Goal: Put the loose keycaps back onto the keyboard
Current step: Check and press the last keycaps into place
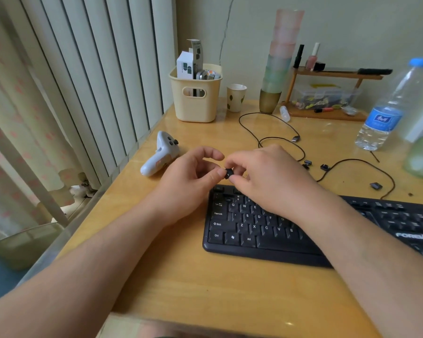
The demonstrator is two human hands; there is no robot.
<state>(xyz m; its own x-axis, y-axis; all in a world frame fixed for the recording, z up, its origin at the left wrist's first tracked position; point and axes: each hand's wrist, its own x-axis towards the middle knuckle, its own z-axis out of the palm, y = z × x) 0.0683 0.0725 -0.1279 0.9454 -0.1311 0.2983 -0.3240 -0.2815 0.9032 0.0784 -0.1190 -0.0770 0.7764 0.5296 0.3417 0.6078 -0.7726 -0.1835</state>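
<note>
— Black keycap (228, 172): where is it held?
— It is pinched between the fingertips of the right hand (266, 178), above the top left corner of the keyboard (254, 230). The thumb of the left hand (191, 181) is pressed against it, so both grips are clamped on the keycap.
— And the loose caps (325, 167)?
— A few are seen on the worktop (205, 289) behind the keyboard, by the cable (274, 139). A white controller (160, 153) is laid to the left.

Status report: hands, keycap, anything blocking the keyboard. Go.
Both hands, left and right, pinch one keycap above the keyboard. Loose keycaps lie behind. Right forearm crosses the keys.
</note>
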